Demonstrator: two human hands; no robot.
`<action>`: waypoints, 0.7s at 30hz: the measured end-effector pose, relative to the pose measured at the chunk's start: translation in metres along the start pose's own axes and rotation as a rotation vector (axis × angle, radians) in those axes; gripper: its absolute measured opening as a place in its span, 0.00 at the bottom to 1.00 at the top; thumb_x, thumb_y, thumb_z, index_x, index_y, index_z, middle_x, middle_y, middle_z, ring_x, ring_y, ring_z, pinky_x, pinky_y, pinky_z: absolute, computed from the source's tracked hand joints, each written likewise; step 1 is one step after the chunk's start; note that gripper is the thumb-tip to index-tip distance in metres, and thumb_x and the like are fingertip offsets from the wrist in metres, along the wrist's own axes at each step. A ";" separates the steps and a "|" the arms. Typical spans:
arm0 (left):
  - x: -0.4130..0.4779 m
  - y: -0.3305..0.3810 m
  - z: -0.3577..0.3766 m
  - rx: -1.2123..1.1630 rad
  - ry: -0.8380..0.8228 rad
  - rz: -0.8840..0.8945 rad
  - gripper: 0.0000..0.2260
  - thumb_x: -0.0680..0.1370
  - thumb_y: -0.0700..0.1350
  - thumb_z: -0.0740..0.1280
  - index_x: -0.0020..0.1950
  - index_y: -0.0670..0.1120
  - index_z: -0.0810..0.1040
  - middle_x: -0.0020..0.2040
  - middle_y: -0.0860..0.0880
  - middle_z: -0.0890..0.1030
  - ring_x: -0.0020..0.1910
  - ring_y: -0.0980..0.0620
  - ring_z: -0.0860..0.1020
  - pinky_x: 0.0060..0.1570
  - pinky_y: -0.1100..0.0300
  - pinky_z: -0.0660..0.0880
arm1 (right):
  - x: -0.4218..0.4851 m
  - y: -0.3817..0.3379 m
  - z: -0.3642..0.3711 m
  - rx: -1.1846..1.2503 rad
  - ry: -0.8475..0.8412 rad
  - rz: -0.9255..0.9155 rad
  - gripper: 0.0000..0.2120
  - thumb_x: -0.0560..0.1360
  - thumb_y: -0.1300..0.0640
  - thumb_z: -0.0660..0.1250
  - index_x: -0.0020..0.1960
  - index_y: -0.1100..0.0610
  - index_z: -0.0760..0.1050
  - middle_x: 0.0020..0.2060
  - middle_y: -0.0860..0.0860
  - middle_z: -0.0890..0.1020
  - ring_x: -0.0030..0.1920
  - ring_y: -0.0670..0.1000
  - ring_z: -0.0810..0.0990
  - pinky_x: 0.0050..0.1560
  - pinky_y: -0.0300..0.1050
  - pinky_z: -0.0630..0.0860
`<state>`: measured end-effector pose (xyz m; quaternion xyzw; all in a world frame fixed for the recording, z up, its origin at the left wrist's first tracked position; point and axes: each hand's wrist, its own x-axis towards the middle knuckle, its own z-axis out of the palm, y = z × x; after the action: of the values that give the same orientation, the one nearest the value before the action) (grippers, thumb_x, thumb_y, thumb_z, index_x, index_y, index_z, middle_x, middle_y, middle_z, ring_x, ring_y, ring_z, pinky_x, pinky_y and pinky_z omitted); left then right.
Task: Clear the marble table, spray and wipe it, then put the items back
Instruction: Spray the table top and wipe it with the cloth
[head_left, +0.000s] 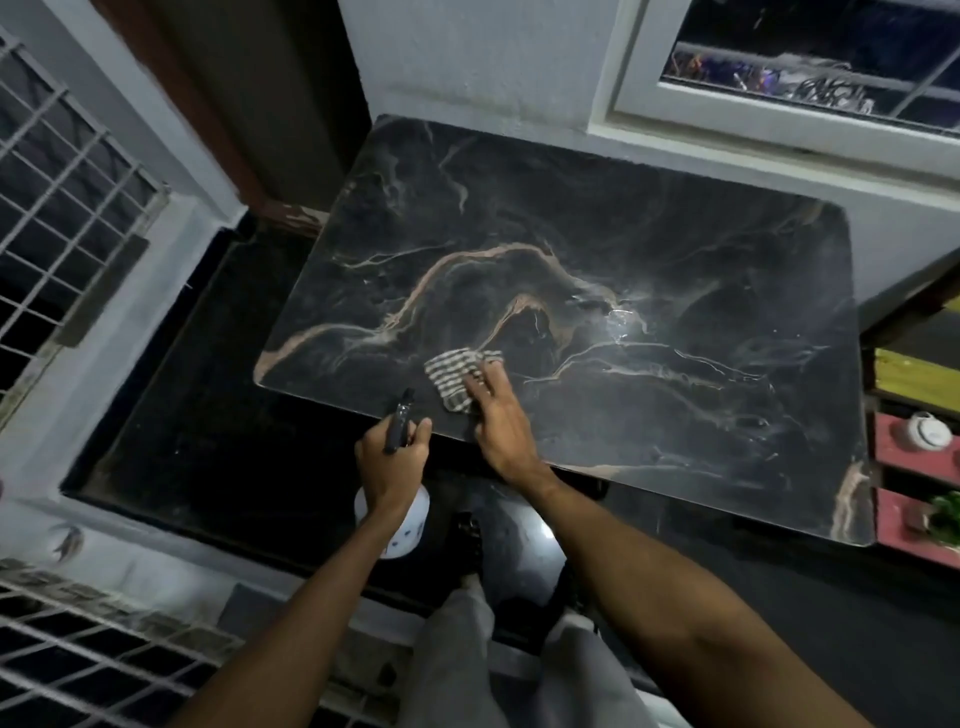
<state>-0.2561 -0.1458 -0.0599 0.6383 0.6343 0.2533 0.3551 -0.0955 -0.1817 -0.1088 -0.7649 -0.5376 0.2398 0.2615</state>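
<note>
Pressing flat on a striped cloth (460, 382), the right hand (496, 421) is being held with its fingers spread open over the fabric near the near edge of the marble table (649, 249), nothing being gripped, the cloth merely being pinned to the stone. The left hand (395, 460) is being kept closed around a slim dark spray bottle (400, 423), just beside the table's near edge and to the left of the cloth, its nozzle being pointed toward the far side. The tabletop is being shown bare of items, with a wet sheen being caught by the light right of centre, so the wiping stage is being judged as under way. Several risks are being noted from here. The cloth is being worked close to the near edge and could be pushed off it, since it is only being held down by open fingers. The far and right areas are being left the hardest to reach, so streaks or unwiped patches may be left there. The bottle is being held low beside the table edge and could be knocked against it. A white object (392, 525) is being seen below the left hand near the feet and could be stepped on.
</note>
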 end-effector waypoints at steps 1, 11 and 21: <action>0.002 0.000 0.000 -0.002 -0.001 0.005 0.17 0.74 0.45 0.76 0.30 0.43 0.73 0.27 0.46 0.79 0.31 0.44 0.79 0.39 0.52 0.77 | -0.003 -0.004 -0.002 0.007 0.042 0.090 0.39 0.67 0.75 0.64 0.76 0.58 0.66 0.80 0.55 0.57 0.80 0.58 0.55 0.76 0.59 0.64; -0.045 0.037 0.046 -0.118 -0.186 -0.010 0.17 0.75 0.45 0.75 0.30 0.46 0.72 0.27 0.48 0.78 0.31 0.49 0.79 0.38 0.64 0.70 | -0.106 0.079 -0.061 0.001 0.344 0.386 0.32 0.71 0.72 0.63 0.74 0.57 0.68 0.77 0.55 0.62 0.76 0.59 0.64 0.73 0.55 0.68; -0.147 0.100 0.148 -0.015 -0.398 0.102 0.18 0.74 0.48 0.74 0.30 0.44 0.70 0.27 0.49 0.76 0.33 0.45 0.79 0.38 0.53 0.77 | -0.190 0.192 -0.164 -0.014 0.383 0.465 0.33 0.67 0.74 0.61 0.72 0.61 0.71 0.75 0.57 0.65 0.76 0.56 0.62 0.73 0.40 0.58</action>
<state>-0.0888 -0.3050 -0.0553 0.7043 0.5168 0.1445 0.4648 0.0862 -0.4401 -0.0956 -0.9006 -0.2904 0.1410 0.2910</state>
